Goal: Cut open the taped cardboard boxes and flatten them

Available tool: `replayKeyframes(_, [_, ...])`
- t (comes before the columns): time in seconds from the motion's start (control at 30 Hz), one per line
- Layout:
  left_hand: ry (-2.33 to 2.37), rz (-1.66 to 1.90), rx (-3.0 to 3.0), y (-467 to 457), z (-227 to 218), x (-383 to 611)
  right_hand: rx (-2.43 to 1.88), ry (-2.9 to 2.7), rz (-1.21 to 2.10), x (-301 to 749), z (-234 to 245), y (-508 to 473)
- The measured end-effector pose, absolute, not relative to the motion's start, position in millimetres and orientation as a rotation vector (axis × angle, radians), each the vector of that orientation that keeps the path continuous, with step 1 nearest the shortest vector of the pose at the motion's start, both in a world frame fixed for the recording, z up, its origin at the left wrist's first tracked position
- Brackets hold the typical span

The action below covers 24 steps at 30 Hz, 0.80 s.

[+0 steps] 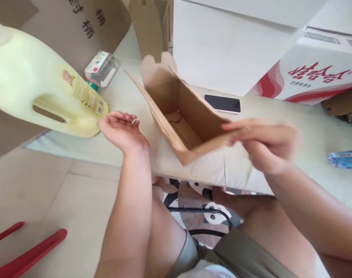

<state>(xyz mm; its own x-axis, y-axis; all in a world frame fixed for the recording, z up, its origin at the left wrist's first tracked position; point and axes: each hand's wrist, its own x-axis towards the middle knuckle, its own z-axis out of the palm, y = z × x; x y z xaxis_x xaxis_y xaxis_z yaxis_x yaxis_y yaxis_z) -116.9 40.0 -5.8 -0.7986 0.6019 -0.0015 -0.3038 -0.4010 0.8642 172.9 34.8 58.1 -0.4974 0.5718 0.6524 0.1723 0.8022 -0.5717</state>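
An open brown cardboard box (190,131) stands on the pale cloth-covered surface before me, its top flaps up and its inside bare. My right hand (270,144), slightly blurred by motion, pinches the flap at the box's right end between thumb and fingers. To the left of the box is my left hand (120,129), palm turned up, fingers loosely bent and holding nothing. A large yellow-green jug (45,77) with a handle lies tilted close beside that hand; I cannot tell whether they touch.
Behind the jug are a clear bottle (102,69) with a green cap and a big brown carton (85,34). A phone (222,103) lies beyond the box, before white cartons (222,46). At the right is a blue packet (345,159); red chair legs (33,253) show lower left.
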Motion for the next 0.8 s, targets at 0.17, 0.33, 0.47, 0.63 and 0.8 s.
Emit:
replayKeyframes(0.17, [0.967,2.122,0.775,40,9,-70,-0.836,-1.78,0.398,238,23,-10])
replayKeyframes(0.33, [1.094,1.975,1.066,31,17,-28,-0.898,-1.772,0.412,239,-10,-4])
replayKeyframes(0.47, [1.201,2.041,1.061,40,10,-12,-0.961,-1.751,0.384,237,-24,-2])
replayKeyframes(0.63, [1.238,2.087,1.255,44,-6,-11,-1.172,-1.544,0.233,238,-34,-4])
replayKeyframes(0.8, [1.202,2.025,1.334,39,-12,-15,-1.103,-1.654,0.523,241,-32,0])
